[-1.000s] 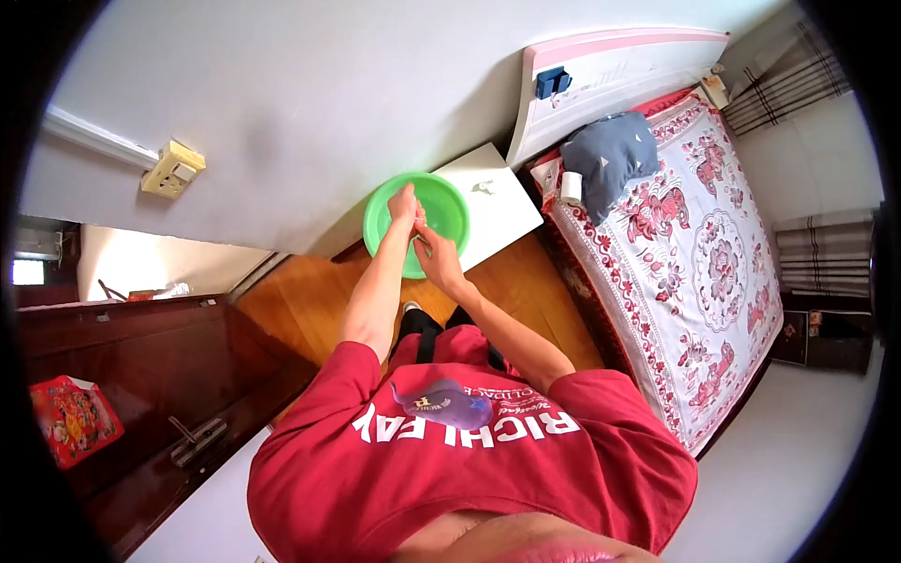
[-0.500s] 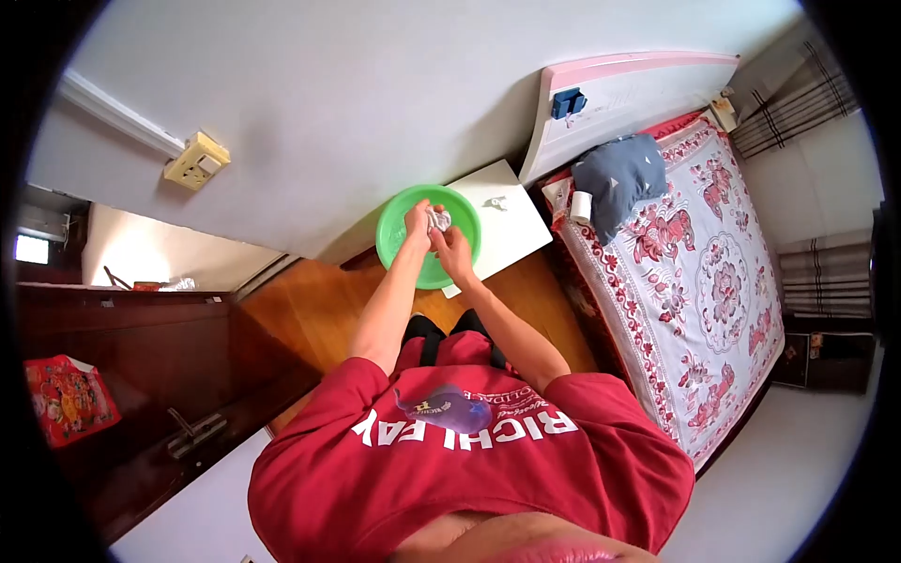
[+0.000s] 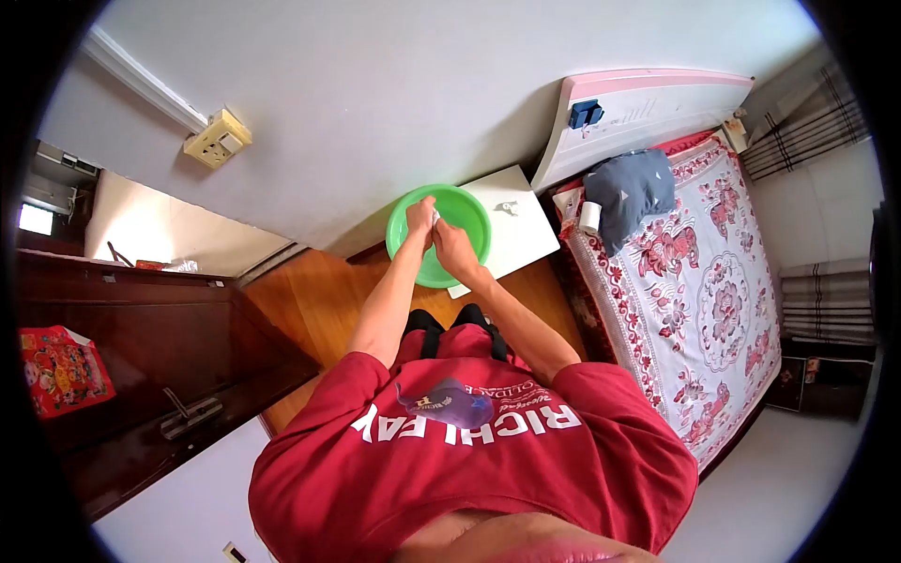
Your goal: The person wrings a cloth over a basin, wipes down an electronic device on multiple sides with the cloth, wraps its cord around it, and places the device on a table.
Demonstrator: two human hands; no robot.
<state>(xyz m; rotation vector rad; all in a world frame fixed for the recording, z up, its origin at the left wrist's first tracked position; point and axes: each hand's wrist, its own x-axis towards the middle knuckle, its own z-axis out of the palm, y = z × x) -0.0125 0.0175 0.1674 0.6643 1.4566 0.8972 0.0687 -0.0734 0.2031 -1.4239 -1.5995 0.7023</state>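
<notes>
White tabletop (image 3: 527,230) — green basin (image 3: 476,218), small pale object (image 3: 508,207)

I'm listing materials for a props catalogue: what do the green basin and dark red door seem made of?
The green basin looks like smooth plastic, judging by its even, bright colour. The dark red door is probably lacquered wood, given its glossy sheen, though another painted material is possible.

A white cloth (image 3: 435,217), mostly hidden, shows between my gripping fingers (image 3: 427,204), a round green basin (image 3: 472,223) beneath them.
</notes>
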